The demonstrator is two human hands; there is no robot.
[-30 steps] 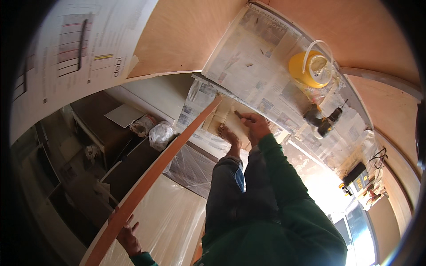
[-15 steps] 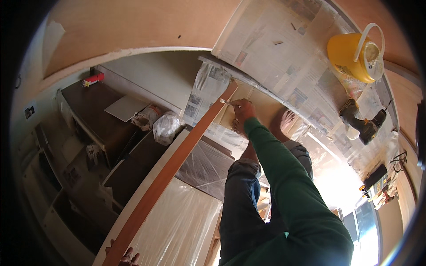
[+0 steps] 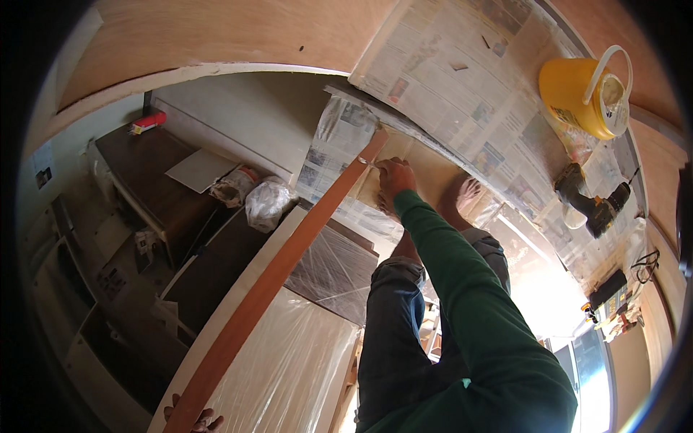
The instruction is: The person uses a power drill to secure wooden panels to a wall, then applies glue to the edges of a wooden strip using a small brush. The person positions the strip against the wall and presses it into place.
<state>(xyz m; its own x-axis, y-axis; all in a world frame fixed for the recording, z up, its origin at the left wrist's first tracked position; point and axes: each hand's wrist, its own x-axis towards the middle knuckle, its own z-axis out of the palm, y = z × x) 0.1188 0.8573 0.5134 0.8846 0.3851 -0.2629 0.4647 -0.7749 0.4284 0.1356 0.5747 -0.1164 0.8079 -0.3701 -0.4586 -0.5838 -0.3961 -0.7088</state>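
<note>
A long reddish-brown wooden strip [image 3: 278, 282] runs diagonally from the lower left to the upper middle, alongside a pale board edge [image 3: 238, 288]. My left hand [image 3: 195, 417] is wrapped around its lower end, with fingertips showing on both sides. Near the upper end, my right hand [image 3: 396, 177] is pinched closed beside the strip. Between its fingers is a small slim tool with a pale tip [image 3: 365, 162], which meets the strip's face; its exact kind is too small to tell. A pale wooden panel [image 3: 426, 162] lies under my right hand, and my bare feet rest by it.
Newspaper under plastic covers the upper right surface [image 3: 447, 94]. On it stand a yellow bucket [image 3: 574, 90] with a white handle and a cordless drill [image 3: 593, 202]. Dark cabinets [image 3: 137, 187] and a clear plastic bag [image 3: 268, 205] are at left. Plastic sheeting [image 3: 274, 353] hangs below the strip.
My right hand's fingers have moved slightly closer to the strip, the pale tip still on it. My left hand keeps its grip. The whole view has shifted a little.
</note>
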